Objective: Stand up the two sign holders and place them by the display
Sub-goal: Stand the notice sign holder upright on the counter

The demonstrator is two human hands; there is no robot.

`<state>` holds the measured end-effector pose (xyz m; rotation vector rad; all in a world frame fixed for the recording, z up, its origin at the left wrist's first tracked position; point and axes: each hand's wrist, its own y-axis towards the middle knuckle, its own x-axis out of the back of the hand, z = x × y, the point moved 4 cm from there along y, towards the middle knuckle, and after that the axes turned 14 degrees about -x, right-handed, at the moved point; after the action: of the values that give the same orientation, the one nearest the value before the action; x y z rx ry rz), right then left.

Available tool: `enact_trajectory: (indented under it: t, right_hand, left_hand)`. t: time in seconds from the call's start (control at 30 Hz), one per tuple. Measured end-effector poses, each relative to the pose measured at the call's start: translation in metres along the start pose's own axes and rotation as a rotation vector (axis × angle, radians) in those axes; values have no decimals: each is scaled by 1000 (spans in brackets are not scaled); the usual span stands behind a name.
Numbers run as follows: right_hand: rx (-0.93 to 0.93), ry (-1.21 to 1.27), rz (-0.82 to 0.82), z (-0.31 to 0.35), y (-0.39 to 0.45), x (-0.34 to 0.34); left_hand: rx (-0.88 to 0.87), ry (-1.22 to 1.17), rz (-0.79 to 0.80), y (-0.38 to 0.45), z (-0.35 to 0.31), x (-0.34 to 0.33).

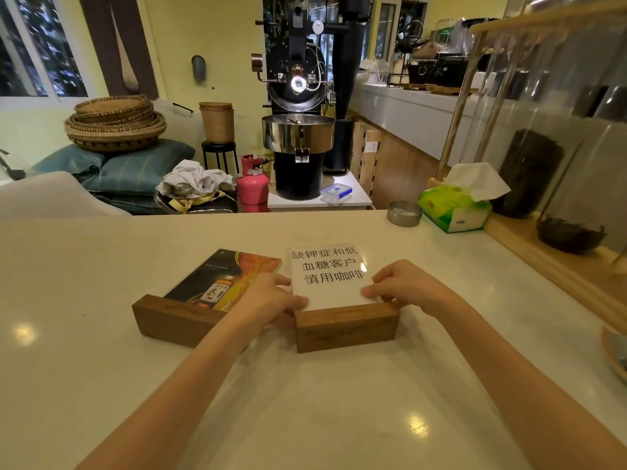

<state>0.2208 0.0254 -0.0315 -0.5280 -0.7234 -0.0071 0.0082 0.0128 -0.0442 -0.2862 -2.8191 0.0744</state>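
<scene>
Two sign holders lie flat on the pale counter [101, 351], each an acrylic panel in a wooden block base. The right sign holder [342, 325] carries a white sheet with black Chinese characters. The left sign holder [179, 320] shows a dark picture of a bottle. My left hand [271, 300] grips the left edge of the white sign's panel, just above its wooden base. My right hand [403, 283] grips the right edge of the same panel. Both hands' fingers curl around the panel.
A glass display with a wooden frame [549, 239] runs along the counter's right side. A green tissue pack [454, 208] and a metal ashtray [404, 213] stand at the far right. A dish rim [614, 354] shows at the right edge. A black coffee roaster [298, 130] stands beyond the counter.
</scene>
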Motion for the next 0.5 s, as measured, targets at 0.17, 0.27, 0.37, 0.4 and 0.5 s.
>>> enact_trajectory:
  t: [0.17,0.27,0.37,0.4,0.5]
  right_hand:
    - [75,145,-60,8,-4,5]
    - [158,219,-118,10,-6,4]
    - [231,264,-186,12,-11,2]
    - [250,282,-210,12,-13,2]
    - [329,320,-276,10,-19,0]
  left_hand:
    - [-148,78,-64,2,-12,9]
    - [-247,149,-141,2,-19,14]
    - [-342,212,-213,0,-27,16]
    - [-375,235,-236,0,-29,17]
    - [-438,253,-275,-4,-34,18]
